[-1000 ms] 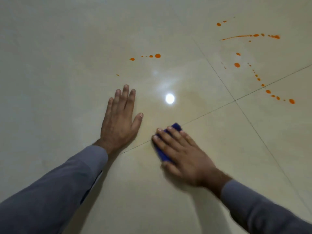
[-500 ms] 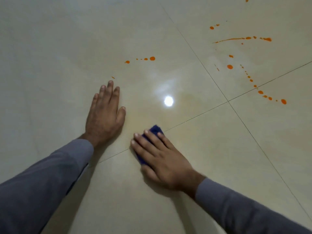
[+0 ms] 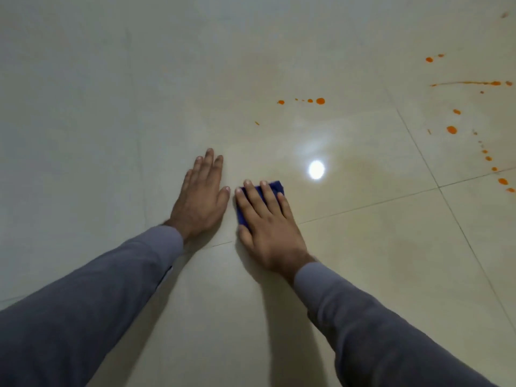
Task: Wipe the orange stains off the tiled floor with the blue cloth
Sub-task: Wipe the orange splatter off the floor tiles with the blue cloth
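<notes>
Glossy floor [image 3: 363,261] carries stains [image 3: 320,101] far ahead and right. Your right hand [image 3: 268,222] presses flat on the cloth [image 3: 275,187], fingers spread, not clenched. Your left hand [image 3: 199,199] lies flat, touching nothing else, just beside.

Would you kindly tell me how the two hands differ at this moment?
The right hand presses the blue cloth flat to the floor; the left hand rests bare on the tile. The right hand's fingers are spread, the left hand's close together. Both lie palm down, in grey sleeves.
</notes>
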